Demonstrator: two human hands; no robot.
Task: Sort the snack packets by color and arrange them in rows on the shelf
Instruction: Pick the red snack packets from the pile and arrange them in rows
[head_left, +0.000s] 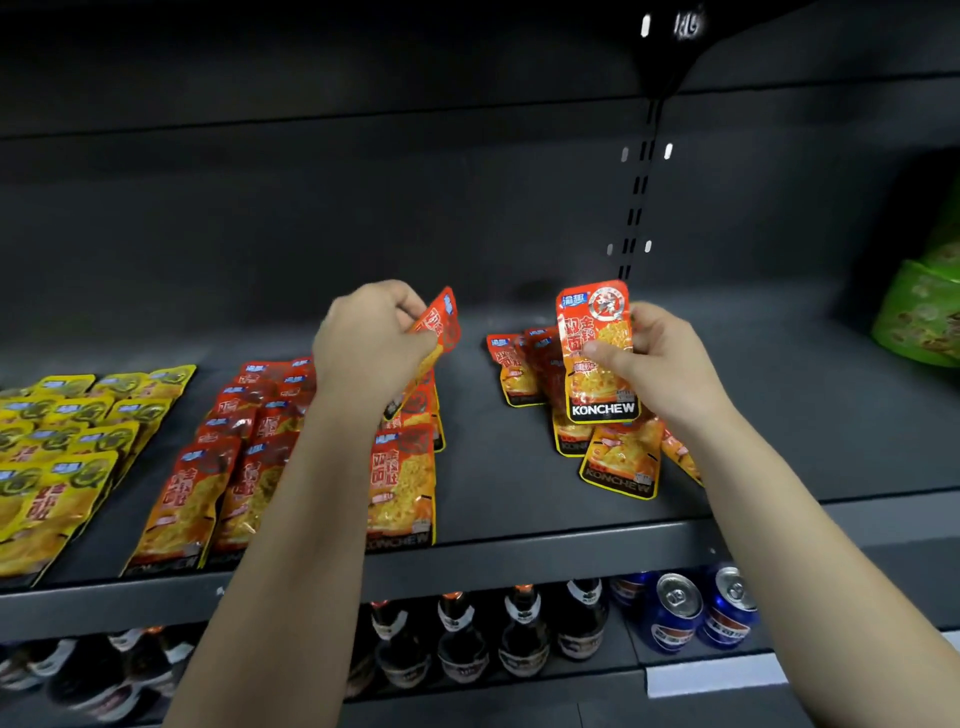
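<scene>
Yellow foil snack packets (67, 467) lie in rows at the left of the dark metal shelf (519, 509), with red foil packets (228, 467) beside them. The left hand (369, 338) pinches one orange-red packet (441, 319). The right hand (660, 358) grips a second orange-red packet (597, 353) above the loose orange pile (618, 457). The slick foil could slip and muddle the rows.

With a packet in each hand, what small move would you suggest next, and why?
Probably lay the tilted packet in the left hand onto the orange row just below: it hangs right above that row and matches its colour. The upright packet in the right hand and the loose pile can follow.
</scene>
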